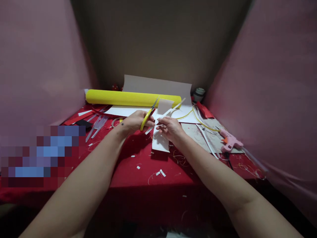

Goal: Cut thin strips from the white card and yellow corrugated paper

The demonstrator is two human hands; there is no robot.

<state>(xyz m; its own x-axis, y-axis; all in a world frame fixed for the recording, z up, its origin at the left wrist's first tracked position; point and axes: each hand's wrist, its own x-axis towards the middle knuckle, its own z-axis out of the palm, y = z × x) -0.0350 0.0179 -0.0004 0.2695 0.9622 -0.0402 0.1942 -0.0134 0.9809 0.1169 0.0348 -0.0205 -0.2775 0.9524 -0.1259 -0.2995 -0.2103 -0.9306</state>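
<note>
My left hand [135, 120] grips yellow-handled scissors [148, 114], blades pointing up and away toward the yellow roll. My right hand [170, 128] pinches a white paper piece [160, 140] that hangs down to the red tablecloth, with thin white strips sticking up from it toward the scissors. The two hands are close together above the table's middle. The blades sit just left of the paper strips; whether they touch the paper is unclear.
A yellow corrugated roll [131, 98] lies across the back, with a large white sheet [158, 86] behind it. A pink glue gun [231, 141] rests at right, a grey tape roll [198, 94] at back right. Paper strips [97, 125] lie at left; scraps dot the red cloth [148, 185].
</note>
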